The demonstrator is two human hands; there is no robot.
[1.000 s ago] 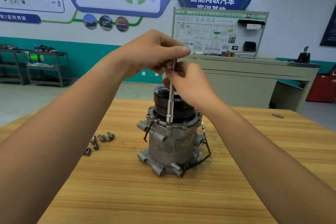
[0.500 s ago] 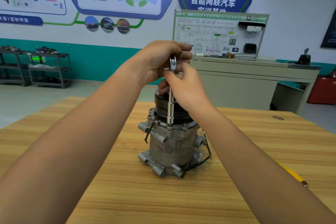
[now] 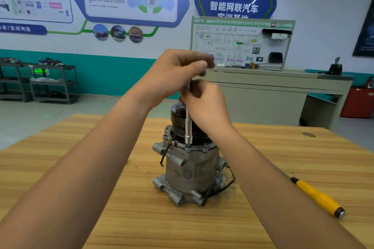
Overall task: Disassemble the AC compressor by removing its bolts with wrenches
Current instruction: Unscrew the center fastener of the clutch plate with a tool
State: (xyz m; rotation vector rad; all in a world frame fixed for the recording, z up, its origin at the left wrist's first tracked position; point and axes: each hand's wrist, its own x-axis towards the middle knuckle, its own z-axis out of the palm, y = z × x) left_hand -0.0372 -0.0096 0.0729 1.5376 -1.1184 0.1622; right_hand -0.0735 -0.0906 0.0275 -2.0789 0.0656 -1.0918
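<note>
below hands (image 3: 176,75) on wrench (image 3: 188,127), compressor (image 3: 190,170)

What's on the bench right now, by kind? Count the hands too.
Compressor: 1
Wrench: 1
Yellow-handled tool: 1
Hands, both gripping the wrench: 2 (left, right)
Loose bolts: 0 in view
Total: 5
</note>
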